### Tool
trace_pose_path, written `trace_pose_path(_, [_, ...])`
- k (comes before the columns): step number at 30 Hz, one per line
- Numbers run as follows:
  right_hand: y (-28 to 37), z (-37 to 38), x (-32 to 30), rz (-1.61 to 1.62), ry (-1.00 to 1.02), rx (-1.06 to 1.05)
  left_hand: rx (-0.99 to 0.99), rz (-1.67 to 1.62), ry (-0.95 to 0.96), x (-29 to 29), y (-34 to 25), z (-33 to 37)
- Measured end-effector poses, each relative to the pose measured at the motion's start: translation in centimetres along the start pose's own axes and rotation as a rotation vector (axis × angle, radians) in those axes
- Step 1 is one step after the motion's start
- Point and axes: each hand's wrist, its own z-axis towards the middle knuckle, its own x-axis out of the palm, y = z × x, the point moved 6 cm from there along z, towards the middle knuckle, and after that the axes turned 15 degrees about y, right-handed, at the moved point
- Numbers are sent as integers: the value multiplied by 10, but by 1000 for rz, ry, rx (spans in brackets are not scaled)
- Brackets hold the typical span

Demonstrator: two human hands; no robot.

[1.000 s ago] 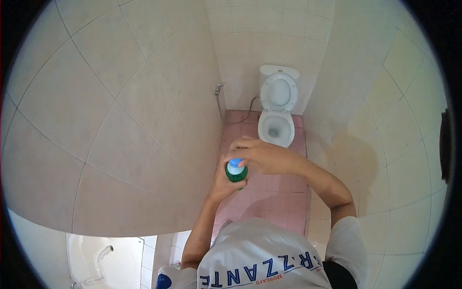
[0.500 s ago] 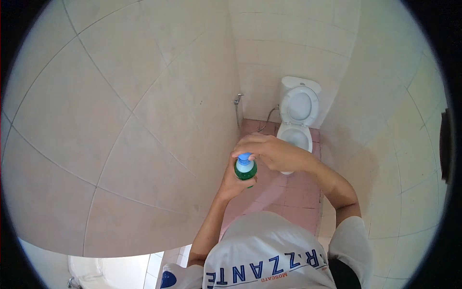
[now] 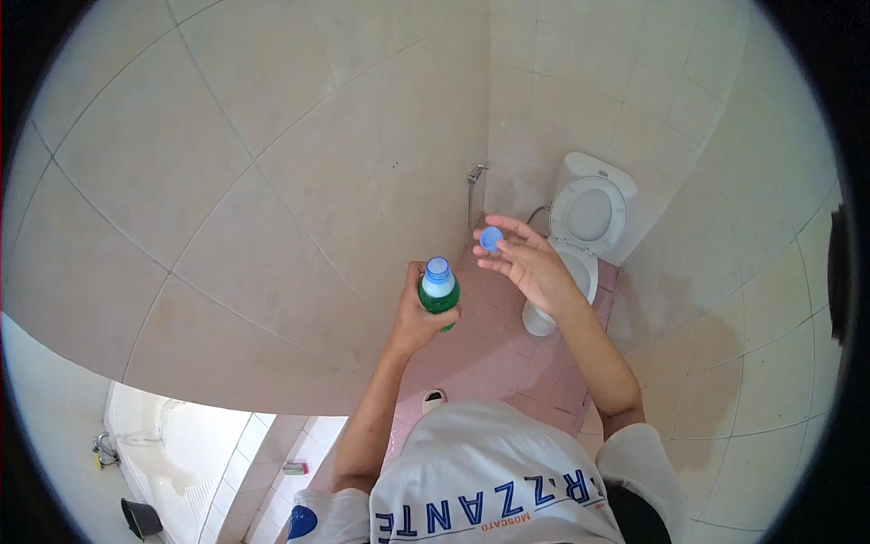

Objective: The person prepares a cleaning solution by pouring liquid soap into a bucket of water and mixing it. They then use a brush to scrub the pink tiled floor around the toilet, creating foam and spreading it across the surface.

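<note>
My left hand (image 3: 420,317) is wrapped round a green bottle (image 3: 439,296) with a pale upper part and a blue neck. The bottle is upright, its open mouth facing up. A small round blue cap (image 3: 490,238) is held between the fingers of my right hand (image 3: 535,272), apart from the bottle and a little farther off to the right. The lower part of the bottle is mostly hidden by my left hand.
Beyond my right hand stands a white toilet (image 3: 591,213) with its lid raised. A chrome hand sprayer (image 3: 476,174) hangs on the tiled wall. The floor (image 3: 489,363) is pink tile. At lower left are a white bathtub (image 3: 181,453) and a dark bucket (image 3: 140,517).
My right hand has lifted the blue cap off the bottle and moved away to the right with it. The left hand still holds the bottle. The view has shifted, showing more bathtub.
</note>
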Motion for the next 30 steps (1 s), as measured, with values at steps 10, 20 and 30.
trace_pose_path(10, [-10,-57,-88,1,-164,67,18,85,-26,46,-6,48])
trace_pose_path(20, [0,-35,-156,19,-416,126,-28,118,74,42,32,126])
trace_pose_path(30, [34,53,-149,-862,-417,197,-15,128,165,21,59,208])
